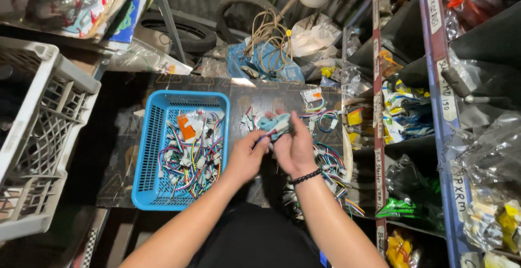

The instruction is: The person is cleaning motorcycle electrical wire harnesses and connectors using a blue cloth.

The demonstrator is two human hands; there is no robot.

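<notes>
Both my hands meet above a dark work surface [135, 132]. My left hand [247, 157] pinches the coloured wire end of a small harness. My right hand [296, 146], with a black bead bracelet on its wrist, grips a light blue connector bundle [274, 122] at the same spot. Just left of my hands stands a blue plastic basket [149, 154] holding a tangle of coloured wires with white plugs [190, 159]. More loose wire harnesses [328, 165] lie on the surface to the right of and under my right hand.
A white plastic crate [38, 138] stands at the far left. Metal shelves [445, 138] packed with bagged parts fill the right side. Tyres [184, 29], a coil of cord and a blue bag [266, 62] lie behind the surface.
</notes>
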